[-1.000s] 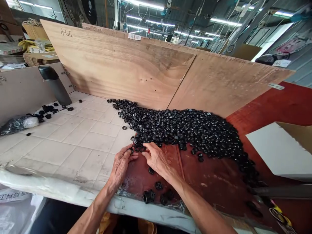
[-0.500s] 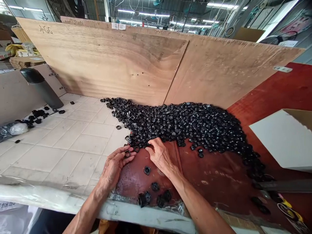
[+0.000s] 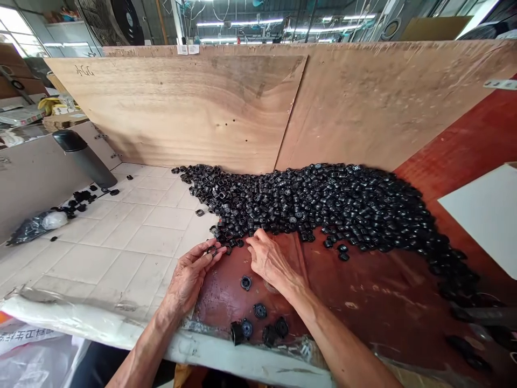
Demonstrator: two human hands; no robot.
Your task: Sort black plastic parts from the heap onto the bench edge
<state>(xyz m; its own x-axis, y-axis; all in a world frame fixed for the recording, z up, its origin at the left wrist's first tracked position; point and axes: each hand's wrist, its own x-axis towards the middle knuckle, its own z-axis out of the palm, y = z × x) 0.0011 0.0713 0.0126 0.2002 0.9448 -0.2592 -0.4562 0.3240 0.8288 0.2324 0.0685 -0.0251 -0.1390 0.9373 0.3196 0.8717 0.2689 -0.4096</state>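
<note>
My left hand [image 3: 189, 274] pinches a black plastic ring [image 3: 211, 251] between thumb and fingers, at the near left end of a big heap of small black plastic parts [image 3: 278, 199]. Just to its right is my right hand [image 3: 271, 263], its fingers curled together at the heap's near edge; what they hold, if anything, is hidden. A small black part [image 3: 239, 243] lies by those fingertips. Between my forearms several black round fittings lie on the dark red sheet, among them a flanged one [image 3: 246, 283] and a cylindrical one [image 3: 236, 333].
A wooden board [image 3: 194, 113] stands behind the heap. At the left, a dark grey flask [image 3: 91, 161] stands near scattered black parts and a plastic bag [image 3: 34, 226]. A white box [image 3: 484, 215] is at the right. The table edge is wrapped in plastic [image 3: 100, 326].
My view has shifted slightly. The fingers of my right hand have drawn closer together at the heap's edge. My left hand keeps the ring in nearly the same spot.
</note>
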